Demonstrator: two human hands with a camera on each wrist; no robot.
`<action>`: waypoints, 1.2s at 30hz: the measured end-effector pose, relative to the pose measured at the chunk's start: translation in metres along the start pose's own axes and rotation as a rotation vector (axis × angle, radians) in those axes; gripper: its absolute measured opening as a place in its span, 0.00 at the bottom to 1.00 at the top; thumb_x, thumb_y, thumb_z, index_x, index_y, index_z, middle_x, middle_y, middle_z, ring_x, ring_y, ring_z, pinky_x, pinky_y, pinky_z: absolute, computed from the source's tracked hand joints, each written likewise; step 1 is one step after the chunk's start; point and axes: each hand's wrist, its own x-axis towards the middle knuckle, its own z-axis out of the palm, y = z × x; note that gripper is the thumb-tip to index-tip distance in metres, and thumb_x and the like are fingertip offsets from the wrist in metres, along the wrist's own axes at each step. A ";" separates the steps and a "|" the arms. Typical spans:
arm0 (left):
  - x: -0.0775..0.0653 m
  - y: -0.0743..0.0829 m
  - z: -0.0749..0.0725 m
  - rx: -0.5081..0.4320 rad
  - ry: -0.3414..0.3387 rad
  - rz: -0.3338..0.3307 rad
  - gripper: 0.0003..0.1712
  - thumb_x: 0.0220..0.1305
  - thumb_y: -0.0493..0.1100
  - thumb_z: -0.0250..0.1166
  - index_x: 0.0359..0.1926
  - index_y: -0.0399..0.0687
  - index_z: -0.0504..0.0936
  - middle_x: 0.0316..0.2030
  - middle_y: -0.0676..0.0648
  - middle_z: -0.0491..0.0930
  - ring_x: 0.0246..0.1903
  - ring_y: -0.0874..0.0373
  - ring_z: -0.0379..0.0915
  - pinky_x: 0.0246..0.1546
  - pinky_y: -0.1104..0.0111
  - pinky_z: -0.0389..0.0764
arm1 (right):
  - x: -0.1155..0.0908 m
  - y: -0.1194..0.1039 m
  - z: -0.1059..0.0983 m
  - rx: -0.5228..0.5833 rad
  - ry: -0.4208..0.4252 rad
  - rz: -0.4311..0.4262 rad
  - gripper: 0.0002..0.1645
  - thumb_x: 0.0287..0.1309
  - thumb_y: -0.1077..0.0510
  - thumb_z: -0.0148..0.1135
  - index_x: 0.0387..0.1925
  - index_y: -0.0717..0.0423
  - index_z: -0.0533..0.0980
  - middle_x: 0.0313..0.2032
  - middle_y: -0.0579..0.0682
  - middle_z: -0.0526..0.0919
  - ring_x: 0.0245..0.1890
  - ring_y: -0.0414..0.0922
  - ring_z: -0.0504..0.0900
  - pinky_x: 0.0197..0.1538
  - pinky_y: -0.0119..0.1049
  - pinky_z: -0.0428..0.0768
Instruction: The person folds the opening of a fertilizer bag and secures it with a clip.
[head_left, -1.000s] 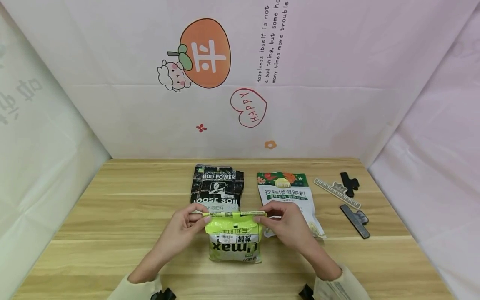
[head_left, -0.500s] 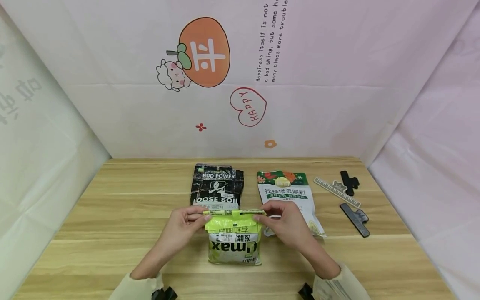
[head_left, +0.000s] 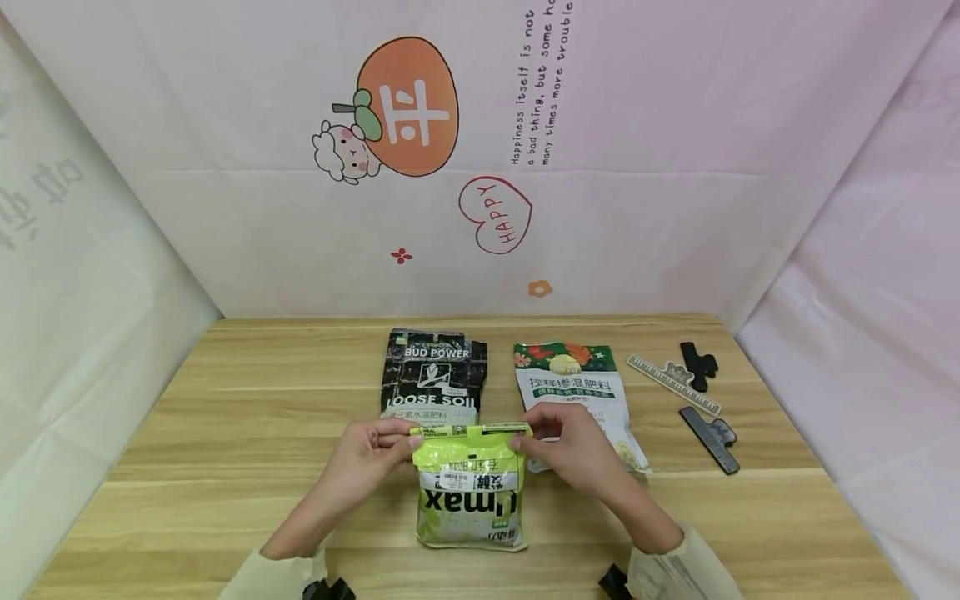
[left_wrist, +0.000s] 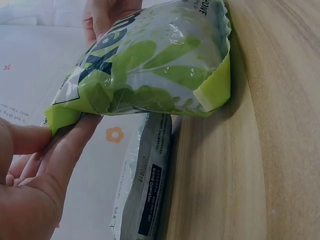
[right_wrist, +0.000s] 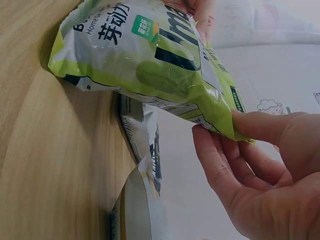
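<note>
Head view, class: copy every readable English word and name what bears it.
"Happiness itself is not a bad thing, but some ho many times more trouble": curtain, cut off
"HAPPY": red heart
"BUD POWER": black bag
"OOSE SOI": black bag, edges unclear
"max": green bag, upside down, start unclear
Rest: too small

The plump green and white bag [head_left: 471, 500], lettering inverted, has its folded top above the table [head_left: 187, 500].

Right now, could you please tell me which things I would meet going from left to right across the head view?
Left hand → green bag → right hand → clear clip → grey clip.
</note>
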 end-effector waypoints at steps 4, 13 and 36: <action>0.001 0.000 0.002 -0.003 0.015 -0.011 0.21 0.71 0.38 0.68 0.60 0.30 0.80 0.46 0.36 0.90 0.37 0.57 0.89 0.46 0.65 0.92 | 0.001 0.001 -0.001 0.007 -0.013 0.023 0.11 0.60 0.55 0.77 0.42 0.53 0.85 0.38 0.48 0.88 0.40 0.43 0.84 0.39 0.31 0.83; 0.004 -0.002 0.003 -0.059 0.005 -0.018 0.21 0.71 0.35 0.66 0.60 0.27 0.79 0.46 0.36 0.90 0.39 0.55 0.90 0.48 0.62 0.92 | 0.002 0.003 0.000 0.040 -0.025 0.050 0.15 0.59 0.54 0.77 0.44 0.55 0.83 0.38 0.50 0.87 0.40 0.44 0.84 0.38 0.33 0.83; 0.007 -0.005 0.001 -0.103 0.002 -0.038 0.20 0.71 0.33 0.65 0.59 0.26 0.79 0.47 0.34 0.89 0.41 0.55 0.90 0.48 0.65 0.92 | -0.002 -0.002 -0.027 0.094 0.000 0.015 0.20 0.64 0.57 0.74 0.54 0.59 0.80 0.53 0.60 0.86 0.50 0.46 0.87 0.48 0.31 0.88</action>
